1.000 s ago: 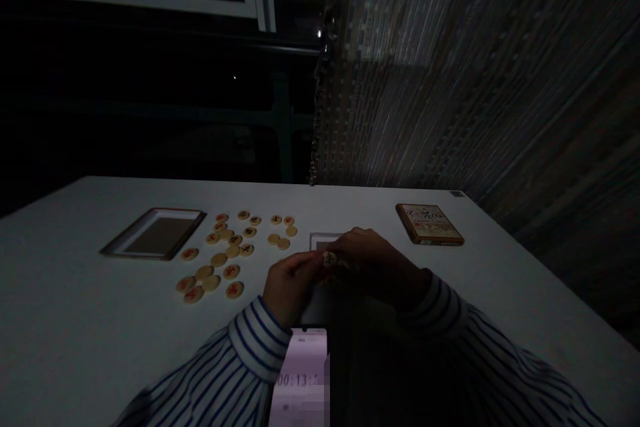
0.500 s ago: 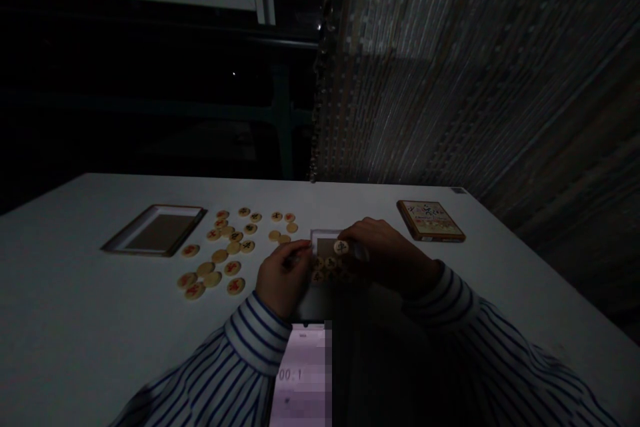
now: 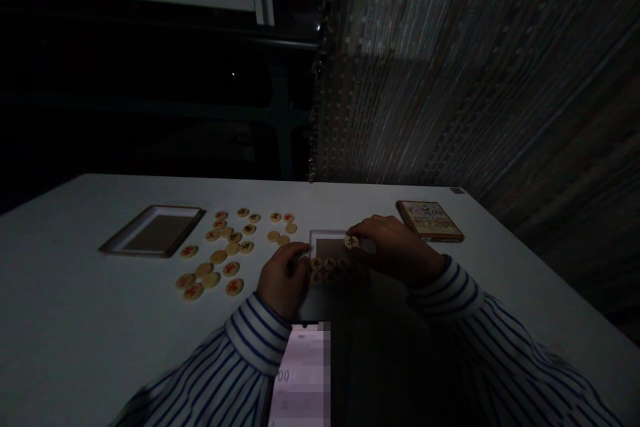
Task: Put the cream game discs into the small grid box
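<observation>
At the middle of the white, smooth bench [image 3: 75, 320], a small shallow rectangular box [image 3: 327, 245] sits between both hands. The right hand [image 3: 395, 250] pinches one round, flat, pale wooden disc [image 3: 351, 241] between thumb and forefinger, fingers narrow around its edge; the disc sits over the box's right rim, its face bearing a dark mark. The left hand [image 3: 283, 277] rests against the box's left side, fingers curled; whether they grip anything cannot be told in the dim light. A row of like discs [image 3: 327, 264] lies in the box's near part. To the left, loose discs [image 3: 225, 250] with red or dark marks lie scattered on the bench, beside a flat rectangular tray [image 3: 113, 245] with raised rim. Far right lies a printed, brown-edged box lid [image 3: 430, 220]. Both sleeves are striped cloth.
</observation>
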A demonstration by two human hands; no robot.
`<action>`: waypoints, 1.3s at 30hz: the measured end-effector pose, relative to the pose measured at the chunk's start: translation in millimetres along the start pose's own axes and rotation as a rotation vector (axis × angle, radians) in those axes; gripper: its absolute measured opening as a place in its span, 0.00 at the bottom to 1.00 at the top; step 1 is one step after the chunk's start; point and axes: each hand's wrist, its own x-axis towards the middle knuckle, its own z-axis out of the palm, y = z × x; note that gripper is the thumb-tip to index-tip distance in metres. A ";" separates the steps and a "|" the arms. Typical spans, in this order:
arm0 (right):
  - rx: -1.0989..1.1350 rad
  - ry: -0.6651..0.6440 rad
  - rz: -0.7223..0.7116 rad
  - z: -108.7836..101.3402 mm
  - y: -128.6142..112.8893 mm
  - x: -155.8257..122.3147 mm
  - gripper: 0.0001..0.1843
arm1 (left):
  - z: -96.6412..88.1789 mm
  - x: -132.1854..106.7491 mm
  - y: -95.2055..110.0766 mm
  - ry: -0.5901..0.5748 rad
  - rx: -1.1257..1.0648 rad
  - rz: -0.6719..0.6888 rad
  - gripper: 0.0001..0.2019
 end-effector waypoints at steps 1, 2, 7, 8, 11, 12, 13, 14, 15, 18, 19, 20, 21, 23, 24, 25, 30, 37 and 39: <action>-0.012 -0.007 0.005 0.1 0.1 0.0 0.15 | 0.3 -0.2 -0.5 0.001 0.004 0.016 0.13; -0.025 -0.011 0.010 0.4 0.4 -0.1 0.15 | 0.6 -0.4 -0.9 0.000 0.005 0.030 0.13; -0.094 -0.047 0.019 2.6 4.3 -0.8 0.14 | 0.9 -1.4 -1.1 -0.036 0.046 0.045 0.13; -0.101 -0.058 0.016 2.9 5.1 -0.8 0.14 | 0.8 -1.5 -0.8 -0.039 0.059 0.045 0.13; -0.104 -0.067 0.004 3.3 6.5 -1.0 0.13 | 0.7 -1.7 0.3 -0.047 0.074 0.056 0.14; -0.100 -0.066 0.002 3.3 6.7 -1.1 0.13 | 0.6 -1.6 0.9 -0.050 0.076 0.058 0.14; -0.093 -0.067 0.000 3.4 6.7 -1.1 0.13 | 0.6 -1.6 1.6 -0.050 0.080 0.058 0.14; -0.086 -0.070 0.000 3.5 6.8 -1.1 0.13 | 0.7 -1.6 2.4 -0.049 0.085 0.057 0.14; -0.080 -0.075 0.000 3.8 6.9 -1.2 0.13 | 0.7 -1.6 3.2 -0.045 0.090 0.054 0.14; -0.078 -0.089 -0.008 4.9 7.6 -1.4 0.13 | 0.9 -1.9 4.5 -0.043 0.087 0.049 0.14; -0.083 -0.094 -0.011 5.3 7.9 -1.4 0.13 | 1.0 -2.1 4.4 -0.043 0.083 0.051 0.14; -0.088 -0.098 -0.011 5.7 8.0 -1.4 0.13 | 1.3 -2.3 3.9 -0.047 0.078 0.053 0.14; -0.094 -0.103 -0.010 5.9 8.1 -1.4 0.13 | 1.5 -2.4 3.3 -0.052 0.074 0.056 0.14; -0.107 -0.119 -0.004 6.2 7.9 -1.2 0.14 | 2.0 -2.6 1.9 -0.069 0.067 0.061 0.14; -0.113 -0.127 -0.001 6.3 7.7 -1.1 0.14 | 2.2 -2.7 1.4 -0.078 0.065 0.060 0.14; -0.121 -0.136 0.001 6.4 7.4 -0.9 0.14 | 2.4 -2.8 1.0 -0.086 0.065 0.059 0.14; -0.168 -0.170 0.019 6.9 5.9 0.0 0.14 | 2.9 -3.3 1.6 -0.080 0.070 0.067 0.13; -0.170 -0.199 0.028 8.2 2.9 -0.1 0.13 | 3.6 -3.6 1.2 -0.083 0.090 0.088 0.13; -0.170 -0.209 0.030 8.4 1.5 0.1 0.13 | 3.4 -3.6 1.2 -0.087 0.100 0.089 0.13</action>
